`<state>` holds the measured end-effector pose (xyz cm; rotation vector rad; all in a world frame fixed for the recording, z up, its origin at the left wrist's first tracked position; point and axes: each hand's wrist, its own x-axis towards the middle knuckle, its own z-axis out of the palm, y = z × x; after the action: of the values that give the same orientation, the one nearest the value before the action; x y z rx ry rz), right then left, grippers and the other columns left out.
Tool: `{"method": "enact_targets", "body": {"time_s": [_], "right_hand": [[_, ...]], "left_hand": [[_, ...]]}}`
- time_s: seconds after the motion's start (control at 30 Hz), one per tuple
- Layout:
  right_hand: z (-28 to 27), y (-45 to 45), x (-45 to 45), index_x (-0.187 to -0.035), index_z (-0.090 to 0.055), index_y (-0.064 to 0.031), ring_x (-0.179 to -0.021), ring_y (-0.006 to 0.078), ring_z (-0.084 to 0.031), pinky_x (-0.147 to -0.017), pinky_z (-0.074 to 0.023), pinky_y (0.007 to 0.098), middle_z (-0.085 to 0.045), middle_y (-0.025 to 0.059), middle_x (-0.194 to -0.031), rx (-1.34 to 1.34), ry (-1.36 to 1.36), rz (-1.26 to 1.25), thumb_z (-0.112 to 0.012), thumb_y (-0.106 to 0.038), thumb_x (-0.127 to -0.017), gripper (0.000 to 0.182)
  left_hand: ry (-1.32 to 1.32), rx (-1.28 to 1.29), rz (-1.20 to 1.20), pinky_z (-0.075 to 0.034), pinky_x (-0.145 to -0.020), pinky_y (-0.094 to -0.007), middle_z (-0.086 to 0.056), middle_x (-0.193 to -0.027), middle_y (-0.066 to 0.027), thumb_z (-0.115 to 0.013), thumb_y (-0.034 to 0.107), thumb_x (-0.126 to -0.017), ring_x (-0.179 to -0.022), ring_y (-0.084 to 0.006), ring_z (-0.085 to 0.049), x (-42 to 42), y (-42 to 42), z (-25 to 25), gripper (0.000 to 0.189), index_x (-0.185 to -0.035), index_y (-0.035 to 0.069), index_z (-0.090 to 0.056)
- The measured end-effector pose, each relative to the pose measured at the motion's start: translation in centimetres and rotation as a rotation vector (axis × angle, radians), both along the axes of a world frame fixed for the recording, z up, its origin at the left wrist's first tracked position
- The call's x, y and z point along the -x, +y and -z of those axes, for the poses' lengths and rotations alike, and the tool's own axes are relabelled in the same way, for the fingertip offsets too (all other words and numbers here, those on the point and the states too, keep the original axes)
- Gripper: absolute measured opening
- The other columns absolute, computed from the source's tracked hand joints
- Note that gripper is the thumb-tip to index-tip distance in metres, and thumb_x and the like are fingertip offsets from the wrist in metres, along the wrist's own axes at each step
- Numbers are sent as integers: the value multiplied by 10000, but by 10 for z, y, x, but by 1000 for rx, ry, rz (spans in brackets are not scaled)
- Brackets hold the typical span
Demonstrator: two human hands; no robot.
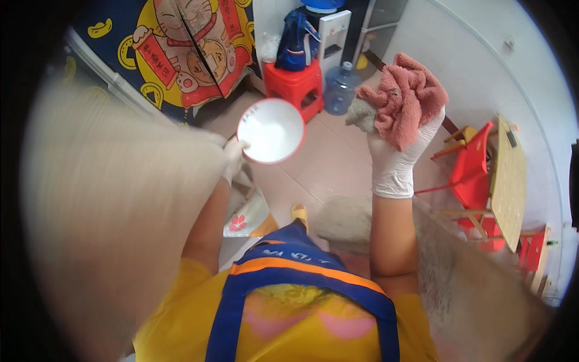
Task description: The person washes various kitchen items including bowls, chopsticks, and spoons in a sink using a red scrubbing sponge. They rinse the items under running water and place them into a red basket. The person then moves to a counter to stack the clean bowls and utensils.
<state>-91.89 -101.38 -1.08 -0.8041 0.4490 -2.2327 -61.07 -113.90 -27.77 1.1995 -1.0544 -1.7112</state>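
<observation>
My left hand point(233, 158), in a white glove, grips the near left rim of a white bowl point(273, 131) with a red edge. The bowl is held tilted, so its bare inside faces me; small dark marks show near the rim. On the right, my right hand point(392, 169) wears a white glove and holds up a bunched pink cloth point(409, 99). A pale grey cloth point(362, 115) pokes out beside the pink one. The cloths hide most of the right fingers. Bowl and cloths are apart.
A red plastic stool point(291, 83) carries a dark blue bag point(293, 43). Beside it stand a water jug point(341, 90) and a water dispenser point(334, 36). A cat-printed curtain point(194, 54) hangs at left; a red chair point(472, 174) and wooden table point(509, 185) stand right. Large beige blur point(113, 181) covers the left.
</observation>
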Motion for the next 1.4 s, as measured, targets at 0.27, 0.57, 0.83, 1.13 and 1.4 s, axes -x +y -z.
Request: {"method": "enact_targets", "body": {"time_s": [0.27, 0.57, 0.83, 1.13, 1.4], "right_hand": [[-14, -197, 65, -1182, -475, -23, -625, 115, -550, -608, -578, 369, -570, 55, -883, -311, 164, 55, -419, -334, -935, 401], [27, -468, 53, -1133, -486, 25, -531, 32, -378, -425, -401, 186, -598, 45, -832, -437, 276, -70, -446, -346, -934, 423], [-64, -705, -149, -1228, -479, 4, -840, 154, -560, -724, -448, 225, -569, 80, -1021, -185, 709, -1002, -623, -237, -777, 531], [-151, -951, -442, -1315, -407, -7, -871, 170, -599, -765, -490, 272, -587, 121, -1048, 132, 862, -833, -615, -176, -828, 556], [-303, -1153, -439, -1124, -483, -4, -913, 270, -549, -862, -482, 410, -558, 166, -996, 348, 164, -338, -291, -184, -951, 315]], "left_hand": [[114, -15, -443, -438, -889, -541, -478, -1265, -130, -451, 34, -809, -1129, -286, -501, -15, -285, -78, 461, -1265, 6, -386], [70, 123, -446, -525, -773, -484, -572, -1114, -148, -436, 44, -807, -981, -297, -602, -76, -478, -92, 389, -1191, -10, -460], [162, 36, -766, -517, -780, -474, -564, -1104, -164, -436, 56, -812, -975, -292, -597, -170, -571, -127, 360, -1165, -8, -463], [225, 176, -919, -528, -770, -408, -561, -1127, -158, -479, 94, -835, -989, -273, -585, -356, -710, -140, 348, -1165, -16, -471], [294, 45, -945, -504, -859, -378, -519, -1110, -131, -493, 87, -835, -997, -239, -545, -496, -788, -139, 369, -1184, -30, -464]]}}
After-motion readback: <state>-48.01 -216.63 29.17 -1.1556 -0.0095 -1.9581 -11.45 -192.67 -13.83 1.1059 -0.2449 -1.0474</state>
